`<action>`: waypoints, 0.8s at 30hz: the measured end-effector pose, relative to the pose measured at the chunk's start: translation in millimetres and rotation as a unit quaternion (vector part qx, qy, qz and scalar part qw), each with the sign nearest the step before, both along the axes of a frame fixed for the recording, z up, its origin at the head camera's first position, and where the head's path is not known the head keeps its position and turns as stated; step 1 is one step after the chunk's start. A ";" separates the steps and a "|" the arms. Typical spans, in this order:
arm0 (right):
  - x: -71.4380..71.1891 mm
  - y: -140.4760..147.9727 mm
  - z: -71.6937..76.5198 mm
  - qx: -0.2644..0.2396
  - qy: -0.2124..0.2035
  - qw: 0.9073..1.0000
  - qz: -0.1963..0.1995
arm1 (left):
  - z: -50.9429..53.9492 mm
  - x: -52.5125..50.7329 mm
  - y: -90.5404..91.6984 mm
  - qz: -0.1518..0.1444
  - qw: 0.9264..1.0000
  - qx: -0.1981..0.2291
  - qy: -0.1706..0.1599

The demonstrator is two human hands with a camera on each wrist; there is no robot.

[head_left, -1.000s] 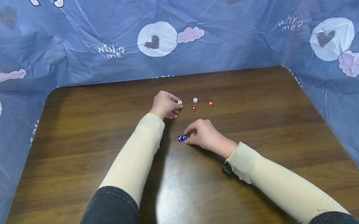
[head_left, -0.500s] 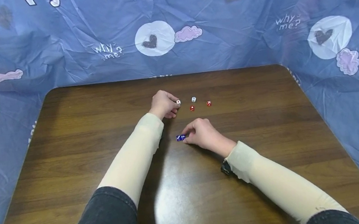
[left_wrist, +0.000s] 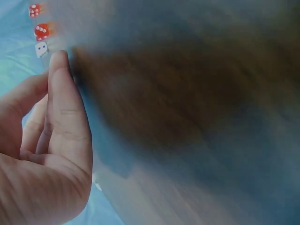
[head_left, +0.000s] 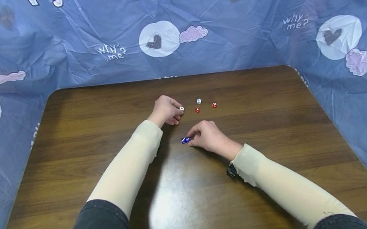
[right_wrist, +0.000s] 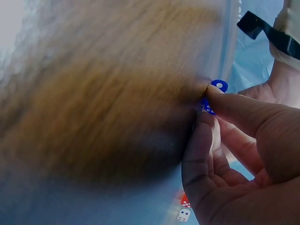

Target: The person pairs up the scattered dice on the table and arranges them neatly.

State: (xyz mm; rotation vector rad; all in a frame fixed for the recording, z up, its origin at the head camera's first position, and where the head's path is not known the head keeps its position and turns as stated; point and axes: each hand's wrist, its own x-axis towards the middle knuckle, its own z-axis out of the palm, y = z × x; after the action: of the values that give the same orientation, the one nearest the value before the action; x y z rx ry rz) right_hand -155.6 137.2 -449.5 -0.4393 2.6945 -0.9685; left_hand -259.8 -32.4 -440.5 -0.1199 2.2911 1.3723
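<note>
Two blue dice (head_left: 184, 140), row running nine to three o'clock on the table (head_left: 71, 151), pinched at the three-o'clock end by the right hand (head_left: 208, 137); white die (head_left: 182, 109), pinched by the left hand (head_left: 166, 111), at their twelve o'clock.

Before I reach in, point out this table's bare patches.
Bare: wooden table left of the left sleeve, right of the red dice, and between both sleeves below the blue dice. Crowded middle: left hand pinching a white die, right hand at the blue dice, another white die by the red ones.
</note>
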 end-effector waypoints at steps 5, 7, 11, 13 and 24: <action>0.0 -0.5 0.2 0.005 0.008 1.000 0.003 | 1.5 11.8 -6.5 -0.013 1.000 0.011 -0.006; 0.2 -0.6 0.5 0.007 0.004 1.000 0.003 | 2.6 17.2 -9.1 -0.018 1.000 0.012 -0.008; 0.6 -1.1 1.5 0.009 -0.004 1.000 0.001 | 4.9 28.2 -14.5 -0.024 1.000 0.010 -0.006; 1.0 -1.6 2.1 0.006 -0.010 1.000 -0.003 | 6.3 34.2 -16.7 -0.031 0.999 0.012 -0.003; 1.1 -1.2 0.8 0.001 -0.017 1.000 -0.010 | 14.2 63.1 -21.4 -0.053 0.999 0.009 -0.004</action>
State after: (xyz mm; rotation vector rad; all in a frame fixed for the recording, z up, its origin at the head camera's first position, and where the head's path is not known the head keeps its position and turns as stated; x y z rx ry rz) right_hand -154.5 136.0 -448.7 -0.3935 2.6735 -0.9704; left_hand -196.7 -53.9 -426.3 0.0018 2.2442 1.3369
